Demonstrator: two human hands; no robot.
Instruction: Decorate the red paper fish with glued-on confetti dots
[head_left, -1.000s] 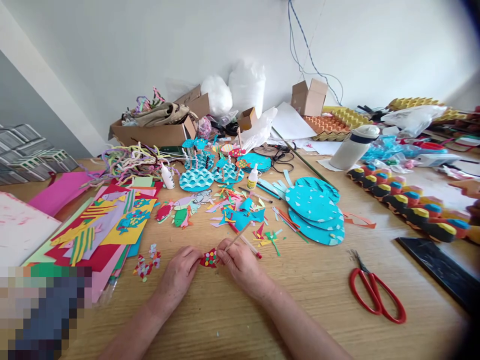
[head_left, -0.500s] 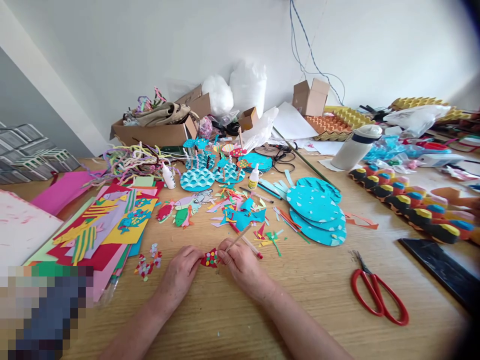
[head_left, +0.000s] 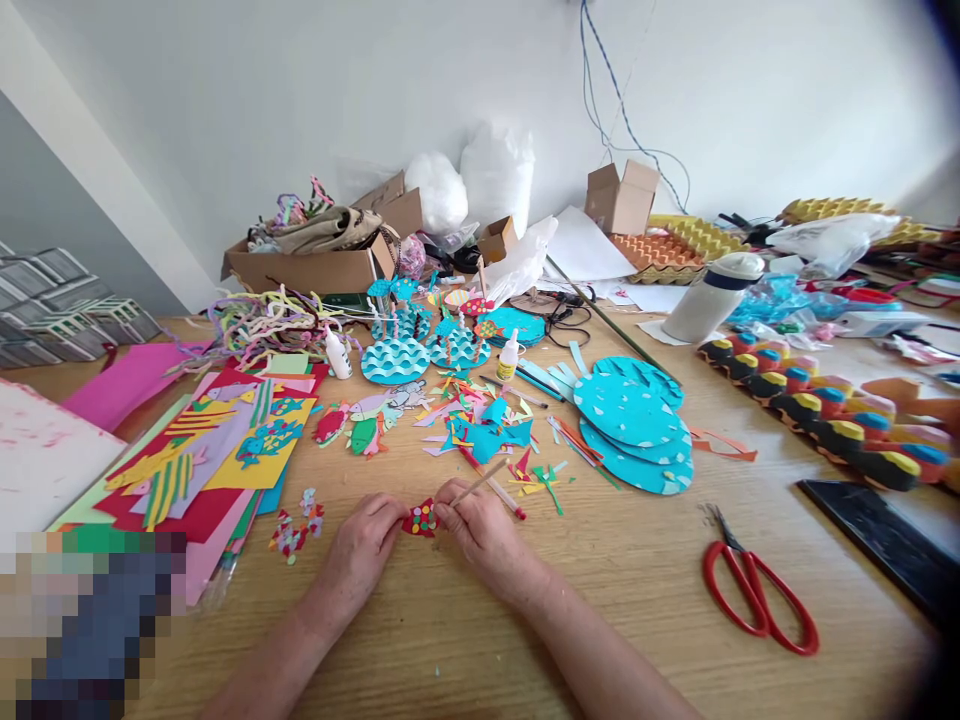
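A small red paper fish [head_left: 421, 517] with yellow, green and pink dots lies between my two hands near the front middle of the table. My left hand [head_left: 365, 545] has its fingers closed on the fish's left end. At its other end is my right hand [head_left: 480, 530], fingers pinched around a thin wooden stick [head_left: 484, 480] that points up to the right. Just left of my left hand is a small pile of coloured paper bits [head_left: 296, 525]. Paper scraps [head_left: 480, 430] and a red pencil [head_left: 517, 510] lie beyond my right hand.
Red-handled scissors [head_left: 757, 595] and a black tablet [head_left: 862, 535] are at the right. Blue paper discs [head_left: 630, 400], glue bottles [head_left: 508, 357] and a white bottle [head_left: 712, 300] stand or lie farther back. Coloured sheets [head_left: 202, 500] cover the left; boxes [head_left: 315, 270] line the wall.
The stick in my right hand has tilted slightly lower. Both hands and the fish are otherwise almost where they were.
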